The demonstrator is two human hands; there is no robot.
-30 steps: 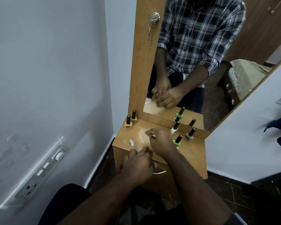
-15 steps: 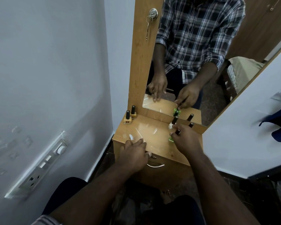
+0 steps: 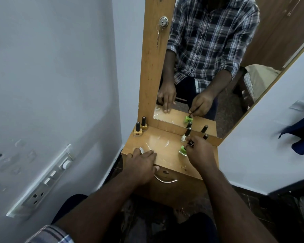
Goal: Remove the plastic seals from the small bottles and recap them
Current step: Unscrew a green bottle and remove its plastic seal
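Observation:
Small nail-polish bottles with black caps stand on a wooden dresser top (image 3: pixel 167 155). My right hand (image 3: pixel 201 151) pinches the black cap of a green bottle (image 3: pixel 182 150) at the right side. A white bottle (image 3: pixel 185 135) stands just behind it, and another black-capped bottle (image 3: pixel 205 137) peeks out beyond my knuckles. Two yellow bottles (image 3: pixel 139 131) stand at the back left corner. My left hand (image 3: pixel 140 163) lies flat on the front left edge with fingers straight, next to a scrap of clear plastic (image 3: pixel 141 149).
A mirror (image 3: pixel 209 67) rises behind the dresser top and reflects me and the bottles. A key hangs from the lock (image 3: pixel 163 21) on the wooden frame. A drawer handle (image 3: pixel 165 180) sits below the top. A switchboard (image 3: pixel 42 183) is on the left wall.
My hands have separated: the right one moved from the middle to the green bottle at the right, and the left one settled flat on the front edge. The camera came closer.

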